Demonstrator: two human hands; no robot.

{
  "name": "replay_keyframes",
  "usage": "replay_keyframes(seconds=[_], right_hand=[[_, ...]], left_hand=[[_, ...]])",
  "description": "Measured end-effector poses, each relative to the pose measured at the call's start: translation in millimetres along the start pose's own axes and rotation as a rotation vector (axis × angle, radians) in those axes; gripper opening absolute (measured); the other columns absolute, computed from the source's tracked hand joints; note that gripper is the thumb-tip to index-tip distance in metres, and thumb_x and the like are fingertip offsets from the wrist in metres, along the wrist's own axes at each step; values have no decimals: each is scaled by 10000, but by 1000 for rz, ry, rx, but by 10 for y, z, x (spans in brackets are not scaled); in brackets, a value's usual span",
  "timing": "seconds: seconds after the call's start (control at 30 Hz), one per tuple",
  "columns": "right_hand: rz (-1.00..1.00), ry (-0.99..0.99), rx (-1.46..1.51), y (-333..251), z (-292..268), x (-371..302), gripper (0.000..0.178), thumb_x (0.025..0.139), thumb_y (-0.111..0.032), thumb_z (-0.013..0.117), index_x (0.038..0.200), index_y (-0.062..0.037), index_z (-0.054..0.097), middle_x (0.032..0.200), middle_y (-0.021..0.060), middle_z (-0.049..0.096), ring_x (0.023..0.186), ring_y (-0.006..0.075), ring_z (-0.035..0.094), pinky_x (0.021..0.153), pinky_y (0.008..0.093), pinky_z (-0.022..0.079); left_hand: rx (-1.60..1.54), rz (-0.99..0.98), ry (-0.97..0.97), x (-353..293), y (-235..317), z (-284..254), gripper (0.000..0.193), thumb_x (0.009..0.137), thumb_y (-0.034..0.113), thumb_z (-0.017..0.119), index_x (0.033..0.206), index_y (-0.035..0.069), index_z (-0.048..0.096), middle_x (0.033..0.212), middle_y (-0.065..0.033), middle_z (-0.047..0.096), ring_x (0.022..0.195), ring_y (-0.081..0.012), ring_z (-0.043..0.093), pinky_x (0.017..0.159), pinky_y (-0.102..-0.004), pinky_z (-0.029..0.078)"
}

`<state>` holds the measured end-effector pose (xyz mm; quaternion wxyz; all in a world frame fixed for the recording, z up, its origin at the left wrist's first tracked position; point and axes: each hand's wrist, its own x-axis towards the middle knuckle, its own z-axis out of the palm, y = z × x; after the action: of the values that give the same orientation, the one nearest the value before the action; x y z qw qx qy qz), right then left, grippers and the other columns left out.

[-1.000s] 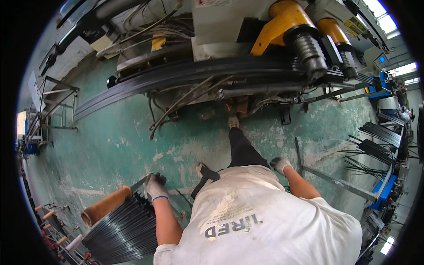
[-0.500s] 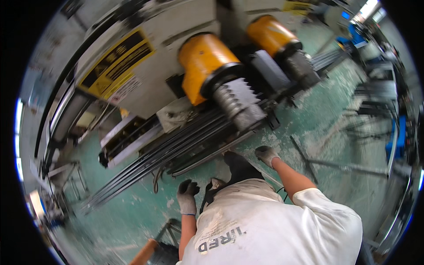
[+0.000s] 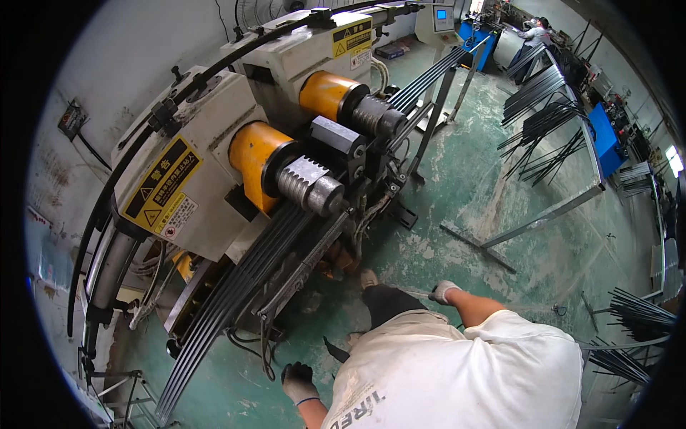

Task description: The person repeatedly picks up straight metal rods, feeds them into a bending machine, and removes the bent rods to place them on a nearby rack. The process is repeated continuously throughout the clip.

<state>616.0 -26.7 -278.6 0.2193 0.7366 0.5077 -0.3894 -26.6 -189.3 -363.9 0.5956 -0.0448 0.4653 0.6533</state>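
The lower edge cuts the shirt (image 3: pixel 471 375) and left forearm (image 3: pixel 312 412) — too small to tell: the grip of the right hand (image 3: pixel 444 292) and what the far person (image 3: pixel 534 37) handles.

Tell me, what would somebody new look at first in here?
Probably the big machine's near orange cylinder and the farther orange cylinder, bright against its pale body left of the middle. Next might come the long dark rods, slanting down toward the lower left. At the bottom, the white shirt stands out, with the gloved left hand and right hand beyond it.
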Motion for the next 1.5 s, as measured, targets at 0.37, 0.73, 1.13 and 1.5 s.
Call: replay_keyframes(seconds=[0.37, 0.73, 1.13, 1.5], right_hand=[[-492, 361, 325, -1332, -1122, 189, 463, 1034, -370, 689, 1379, -71, 767, 1364, 217, 776, 1275, 425, 723, 1099, 483, 561], [-890, 626, 1769, -2454, -2855, -688, 411, 1095, -176, 708, 1469, -6, 692, 1366, 93, 769, 1263, 202, 677, 1137, 343, 502], [-829, 442, 1944, -3055, -3339, -171, 493, 1119, -406, 680, 1478, -69, 712, 1310, 72, 757, 1174, 211, 701, 999, 415, 569], [-863, 50, 2035, -3062, -3806, -607, 381, 971, -149, 816, 1342, -126, 729, 1158, 66, 771, 991, 226, 759, 845, 426, 612]], left_hand=[[-2, 338, -213, -487, 1291, 874, 440, 1145, 498, 606, 1281, 88, 688, 1286, -93, 701, 1197, -308, 602, 1096, -501, 444], [-241, 494, -119, -1106, 2240, 3433, 610, 1178, 547, 512, 1505, 50, 647, 1481, -150, 698, 1347, -313, 637, 1207, -479, 443], [216, 1032, 64, -1737, 3432, 4857, 386, 1065, 234, 696, 1336, -40, 723, 1155, -142, 778, 1068, -263, 751, 1021, -412, 583], [544, 1372, -205, -1975, 3090, 6367, 310, 1058, 64, 677, 1344, -23, 599, 1055, -102, 760, 923, -194, 748, 840, -329, 612]])
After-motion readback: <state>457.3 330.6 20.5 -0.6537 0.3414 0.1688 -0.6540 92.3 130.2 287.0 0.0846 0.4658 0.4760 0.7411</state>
